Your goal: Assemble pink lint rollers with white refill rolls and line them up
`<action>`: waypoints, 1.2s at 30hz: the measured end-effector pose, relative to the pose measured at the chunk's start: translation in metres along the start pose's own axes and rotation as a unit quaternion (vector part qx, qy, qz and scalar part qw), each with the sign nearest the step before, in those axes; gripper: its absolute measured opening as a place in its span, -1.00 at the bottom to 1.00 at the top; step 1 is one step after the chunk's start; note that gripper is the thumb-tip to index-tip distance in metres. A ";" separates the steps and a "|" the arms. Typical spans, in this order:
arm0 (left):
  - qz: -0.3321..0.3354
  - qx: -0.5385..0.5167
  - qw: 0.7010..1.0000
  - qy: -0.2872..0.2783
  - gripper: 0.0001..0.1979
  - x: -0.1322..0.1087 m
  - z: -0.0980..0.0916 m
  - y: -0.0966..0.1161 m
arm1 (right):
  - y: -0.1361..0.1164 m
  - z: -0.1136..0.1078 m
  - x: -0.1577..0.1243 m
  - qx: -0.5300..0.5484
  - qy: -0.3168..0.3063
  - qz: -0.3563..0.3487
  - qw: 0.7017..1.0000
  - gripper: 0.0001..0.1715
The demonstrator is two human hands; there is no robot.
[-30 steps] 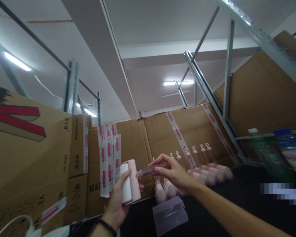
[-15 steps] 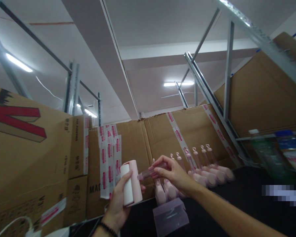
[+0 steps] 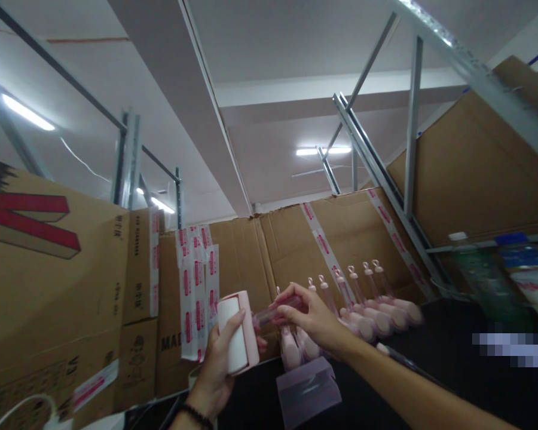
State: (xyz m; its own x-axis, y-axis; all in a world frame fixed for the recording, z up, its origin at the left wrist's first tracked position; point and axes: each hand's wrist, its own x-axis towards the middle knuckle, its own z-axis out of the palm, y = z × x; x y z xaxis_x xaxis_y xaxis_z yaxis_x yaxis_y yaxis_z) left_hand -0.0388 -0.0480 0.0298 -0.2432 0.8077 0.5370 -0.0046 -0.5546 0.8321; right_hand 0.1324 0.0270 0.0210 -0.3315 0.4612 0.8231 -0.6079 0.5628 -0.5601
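My left hand [image 3: 219, 353], with a dark beaded bracelet at the wrist, is closed around the head of a lint roller [image 3: 234, 341]. Its white roll sits in a pink housing, my thumb lying over the roll. From the housing a translucent pink handle [image 3: 265, 315] runs to the right. The fingers of my right hand [image 3: 312, 318] are closed on that handle, hiding its far end. Behind and right of my right hand stands a row of several similar pink lint rollers [image 3: 376, 313], handles up. A translucent cover [image 3: 308, 391] lies below on the black surface.
Cardboard boxes [image 3: 54, 286] rise at the left, and a taped cardboard wall [image 3: 291, 239] closes the back. Metal shelf posts [image 3: 376, 149] slant overhead at right. A green bottle [image 3: 479, 275] and a blue-lidded container [image 3: 529, 269] stand at the right. A dark slim object [image 3: 403, 360] lies beside my right forearm.
The lint roller's head has turned slightly, showing more of its white roll. Both hands keep their hold. A dark slim object now shows beside my right forearm, and the view has shifted a little.
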 end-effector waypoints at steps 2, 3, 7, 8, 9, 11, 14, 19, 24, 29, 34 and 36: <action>-0.001 0.014 1.000 0.010 -0.66 0.000 0.000 -0.001 | 0.001 0.001 -0.001 0.014 -0.001 0.007 1.000 -0.60; -0.002 0.019 1.000 0.012 -0.66 0.000 -0.001 -0.001 | 0.002 0.001 -0.001 0.021 -0.001 0.008 1.000 -0.60; -0.013 0.021 1.000 0.013 -0.67 0.000 -0.001 -0.002 | 0.007 0.001 -0.002 0.040 -0.002 0.008 0.999 -0.63; -0.014 0.019 1.000 0.014 -0.67 0.000 -0.002 -0.002 | 0.009 0.001 -0.002 0.045 0.001 0.008 0.999 -0.64; -0.014 0.016 1.000 0.014 -0.67 0.000 -0.001 -0.002 | 0.010 0.002 -0.003 0.050 0.004 0.008 0.999 -0.64; -0.012 0.010 1.000 0.017 -0.67 -0.001 0.000 -0.002 | 0.013 0.004 -0.004 0.065 0.009 0.010 0.998 -0.63; -0.012 0.003 0.999 0.031 -0.68 -0.002 0.002 -0.001 | 0.015 0.007 -0.005 0.077 0.012 0.009 0.997 -0.65; -0.014 -0.005 1.000 0.027 -0.68 -0.003 0.003 0.000 | 0.016 0.007 -0.006 0.051 0.009 -0.009 0.999 -0.67; -0.021 -0.006 1.000 0.009 -0.68 -0.002 0.002 -0.001 | 0.011 0.006 -0.004 0.009 0.015 -0.005 1.000 -0.63; -0.052 -0.024 0.998 -0.004 -0.70 0.001 0.003 0.002 | 0.003 -0.005 0.002 -0.110 0.001 -0.012 0.994 -0.65; -0.074 -0.043 0.996 -0.012 -0.74 0.004 -0.001 0.005 | -0.005 -0.010 0.001 -0.304 -0.031 -0.073 0.949 -0.73; -0.089 -0.031 0.995 -0.019 -0.73 0.003 0.000 0.003 | -0.005 -0.008 -0.001 -0.387 -0.026 -0.106 0.916 -0.71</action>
State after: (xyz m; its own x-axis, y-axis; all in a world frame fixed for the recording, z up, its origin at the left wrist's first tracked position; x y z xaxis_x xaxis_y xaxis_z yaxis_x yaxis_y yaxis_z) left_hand -0.0397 -0.0473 0.0340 -0.1957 0.9007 0.3879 -0.1045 -0.4125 0.9049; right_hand 0.1415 0.0299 0.0224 -0.3109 0.2628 0.9134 0.0240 0.9629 -0.2689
